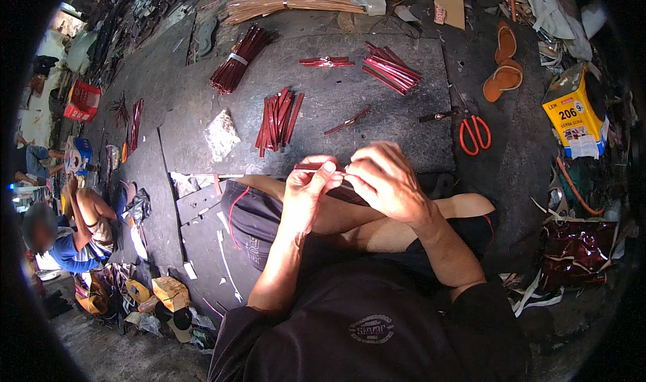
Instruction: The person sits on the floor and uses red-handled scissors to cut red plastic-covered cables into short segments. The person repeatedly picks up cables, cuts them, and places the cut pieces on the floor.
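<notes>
My left hand (pixel 310 189) is closed around a dark red glossy strap (pixel 307 168), held level above my crossed legs. At the strap's right end, the thumb and fingers of my right hand (pixel 387 183) are pinched together; its upper fingers are slightly blurred, and what they grip is too small to make out. Ahead of my hands lies one red strap with a small metal piece (pixel 346 121). Loose red straps (pixel 277 121) form a pile to the left of it. Farther off are a short row of straps with shiny metal pieces (pixel 326 62) and another stack of red straps (pixel 391 70).
A tied bundle of long red strips (pixel 240 59) and a clear bag of shiny bits (pixel 221 136) lie left on the dark board. Orange-handled scissors (pixel 475 134), brown sandals (pixel 503 79) and a yellow box (pixel 575 113) are at right. Another person (pixel 74 237) sits far left.
</notes>
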The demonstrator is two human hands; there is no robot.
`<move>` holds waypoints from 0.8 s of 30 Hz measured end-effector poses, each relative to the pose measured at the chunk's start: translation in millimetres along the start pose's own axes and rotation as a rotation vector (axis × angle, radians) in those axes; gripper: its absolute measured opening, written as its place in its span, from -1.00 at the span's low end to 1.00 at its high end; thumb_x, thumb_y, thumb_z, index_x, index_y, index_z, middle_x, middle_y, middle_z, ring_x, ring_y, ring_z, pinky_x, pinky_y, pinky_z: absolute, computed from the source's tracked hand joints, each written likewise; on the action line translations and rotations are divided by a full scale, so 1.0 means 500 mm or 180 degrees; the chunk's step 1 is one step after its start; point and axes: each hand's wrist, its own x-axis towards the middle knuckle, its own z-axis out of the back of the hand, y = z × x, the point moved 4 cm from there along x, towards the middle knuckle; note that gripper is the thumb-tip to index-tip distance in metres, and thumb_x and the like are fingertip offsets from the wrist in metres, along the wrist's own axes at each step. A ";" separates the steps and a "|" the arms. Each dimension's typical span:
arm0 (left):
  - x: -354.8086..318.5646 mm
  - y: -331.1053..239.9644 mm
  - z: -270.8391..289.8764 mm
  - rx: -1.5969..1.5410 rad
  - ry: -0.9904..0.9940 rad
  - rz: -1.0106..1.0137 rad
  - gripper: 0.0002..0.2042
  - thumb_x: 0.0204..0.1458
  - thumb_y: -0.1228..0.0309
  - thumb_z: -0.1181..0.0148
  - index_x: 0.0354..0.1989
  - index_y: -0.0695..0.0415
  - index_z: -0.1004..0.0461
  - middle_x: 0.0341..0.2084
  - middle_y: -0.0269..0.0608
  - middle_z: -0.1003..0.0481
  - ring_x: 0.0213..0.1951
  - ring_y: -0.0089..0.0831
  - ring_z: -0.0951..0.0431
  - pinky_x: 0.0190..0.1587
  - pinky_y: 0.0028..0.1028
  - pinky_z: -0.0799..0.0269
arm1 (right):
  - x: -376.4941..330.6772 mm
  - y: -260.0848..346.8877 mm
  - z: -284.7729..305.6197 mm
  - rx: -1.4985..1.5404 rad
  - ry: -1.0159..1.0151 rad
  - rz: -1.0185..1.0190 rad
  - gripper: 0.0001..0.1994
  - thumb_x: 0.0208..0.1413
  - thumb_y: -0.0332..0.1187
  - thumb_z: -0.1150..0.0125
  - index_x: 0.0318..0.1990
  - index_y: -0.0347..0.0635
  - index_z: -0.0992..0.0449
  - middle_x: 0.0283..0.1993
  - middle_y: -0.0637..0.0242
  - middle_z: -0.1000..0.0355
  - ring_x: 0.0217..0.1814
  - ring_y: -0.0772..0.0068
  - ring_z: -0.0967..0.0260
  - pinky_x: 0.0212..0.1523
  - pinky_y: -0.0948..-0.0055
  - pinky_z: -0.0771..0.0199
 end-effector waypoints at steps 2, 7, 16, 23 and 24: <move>-0.002 -0.031 -0.011 0.0418 -0.0060 -0.0396 -0.78 0.11 0.43 -0.24 -0.12 0.26 -0.49 -0.37 -0.24 -0.57 -0.32 -0.53 -0.57 -0.18 -0.54 -0.53 | 0.016 0.008 0.010 0.0350 -0.0141 -0.0400 -0.75 0.00 -0.37 -0.33 -0.18 -0.16 -0.43 -0.20 0.26 -0.43 -0.15 0.24 -0.43 -0.12 0.30 -0.35; 0.000 -0.051 -0.013 0.0540 0.0389 -0.0756 -0.75 0.12 0.49 -0.20 -0.05 0.32 -0.48 -0.26 -0.11 -0.58 -0.21 -0.47 -0.59 -0.10 -0.51 -0.54 | -0.013 -0.039 -0.006 0.1952 0.0176 -0.1642 -0.79 0.19 -0.36 -0.18 -0.09 -0.26 -0.52 -0.17 0.16 -0.54 -0.16 0.39 -0.51 -0.24 0.39 -0.51; -0.007 -0.044 -0.030 0.0701 0.0415 -0.0880 -0.87 0.14 0.55 -0.16 -0.17 0.30 -0.49 -0.20 -0.08 -0.54 -0.23 -0.44 -0.59 -0.14 -0.50 -0.57 | -0.004 -0.021 0.013 0.1524 0.0255 -0.1347 -0.87 0.12 -0.56 -0.17 -0.18 -0.33 -0.50 -0.34 0.31 -0.50 -0.32 0.63 -0.40 -0.34 0.56 -0.44; -0.007 -0.050 -0.040 0.0721 0.0107 -0.1088 -0.92 0.15 0.56 -0.14 -0.23 0.30 -0.48 -0.22 -0.11 -0.54 -0.33 -0.50 -0.58 -0.22 -0.52 -0.57 | -0.006 -0.021 -0.004 0.2131 0.0055 -0.1459 -0.82 0.17 -0.47 -0.17 -0.09 -0.31 -0.47 -0.22 0.19 -0.52 -0.17 0.43 -0.51 -0.14 0.42 -0.51; -0.008 -0.052 -0.039 0.0733 0.0062 -0.1047 -0.92 0.15 0.55 -0.14 -0.23 0.30 -0.48 -0.23 -0.11 -0.54 -0.33 -0.50 -0.58 -0.22 -0.52 -0.57 | -0.005 -0.020 -0.004 0.2443 -0.0028 -0.1445 -0.81 0.19 -0.48 -0.14 -0.06 -0.33 -0.46 -0.19 0.19 -0.52 -0.13 0.44 -0.51 -0.09 0.42 -0.52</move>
